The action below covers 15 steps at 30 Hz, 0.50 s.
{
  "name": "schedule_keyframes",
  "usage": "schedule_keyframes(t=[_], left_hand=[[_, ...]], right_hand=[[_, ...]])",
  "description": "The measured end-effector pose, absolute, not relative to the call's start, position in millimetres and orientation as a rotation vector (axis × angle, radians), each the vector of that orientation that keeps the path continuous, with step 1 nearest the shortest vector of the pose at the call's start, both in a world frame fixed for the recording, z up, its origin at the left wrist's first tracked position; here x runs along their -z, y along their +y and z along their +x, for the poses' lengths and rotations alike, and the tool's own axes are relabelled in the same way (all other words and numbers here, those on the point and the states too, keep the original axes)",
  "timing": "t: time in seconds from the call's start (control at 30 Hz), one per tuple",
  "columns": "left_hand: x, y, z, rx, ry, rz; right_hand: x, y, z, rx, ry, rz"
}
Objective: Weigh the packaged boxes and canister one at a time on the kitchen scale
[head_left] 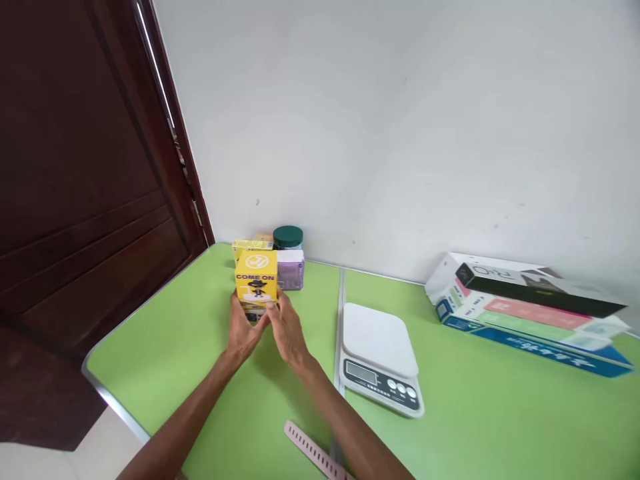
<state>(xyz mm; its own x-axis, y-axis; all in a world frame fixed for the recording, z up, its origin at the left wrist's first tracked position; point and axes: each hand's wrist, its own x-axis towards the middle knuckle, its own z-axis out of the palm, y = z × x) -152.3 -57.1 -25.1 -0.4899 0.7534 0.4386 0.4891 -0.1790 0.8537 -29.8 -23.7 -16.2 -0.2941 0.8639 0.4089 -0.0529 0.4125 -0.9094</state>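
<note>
Both hands are wrapped round the lower part of a yellow box [257, 270] printed "COME ON" with a small figure in a hat. My left hand [243, 330] grips its left side, and my right hand [286, 327] its right side, with the thumbs close together in front. Below the printed face, a darker lower part shows between the hands. Right behind stand a purple box [292, 272], a pale yellow carton [253, 245] and a jar with a dark green lid [288, 235]. Whether the yellow box touches the table is hidden.
On the green table [200, 333], a white kitchen scale [383, 357] sits right of my right arm. A pink watch strap [313, 450] lies near the front, partly under that arm. Several flat boxes [535, 310] are stacked at the right by the wall. A dark door [90, 167] borders the left.
</note>
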Motion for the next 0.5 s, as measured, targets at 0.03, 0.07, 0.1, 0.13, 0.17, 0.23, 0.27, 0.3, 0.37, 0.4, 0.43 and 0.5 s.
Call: schedule_keyframes(t=[0.03,0.07,0.1,0.13,0.17,0.23,0.27,0.3,0.37,0.4,0.43,0.5], left_hand=[[30,-55,-167,-1.721,1.892,1.392],[35,-53,-181,-1.718,1.919,1.346],[38,-50,-194,-1.719,1.938,1.313],[40,-46,-205,-1.718,1.953,1.295],[42,-42,-214,-1.716,1.961,1.289],[43,-32,-227,-1.708,1.951,1.293],[43,-27,-232,-1.702,1.939,1.294],[43,-23,-237,-1.696,1.921,1.297],[44,-16,-242,-1.686,1.877,1.318],[45,-14,-244,-1.678,1.852,1.332],[46,-13,-246,-1.668,1.829,1.346],[49,-13,-248,-1.639,1.818,1.358]], right_hand=[[21,-21,-45,-1.113,-1.623,-0.732],[26,-17,-59,-1.14,-1.637,-0.74],[29,-14,-72,-1.161,-1.649,-0.755],[32,-10,-83,-1.178,-1.66,-0.775],[34,-6,-91,-1.193,-1.67,-0.798],[35,3,-104,-1.225,-1.693,-0.839],[35,7,-108,-1.241,-1.705,-0.854],[35,11,-111,-1.25,-1.717,-0.863],[36,17,-114,-1.239,-1.737,-0.873],[37,19,-115,-1.22,-1.745,-0.871],[38,19,-115,-1.189,-1.755,-0.851],[41,18,-111,-1.077,-1.791,-0.728]])
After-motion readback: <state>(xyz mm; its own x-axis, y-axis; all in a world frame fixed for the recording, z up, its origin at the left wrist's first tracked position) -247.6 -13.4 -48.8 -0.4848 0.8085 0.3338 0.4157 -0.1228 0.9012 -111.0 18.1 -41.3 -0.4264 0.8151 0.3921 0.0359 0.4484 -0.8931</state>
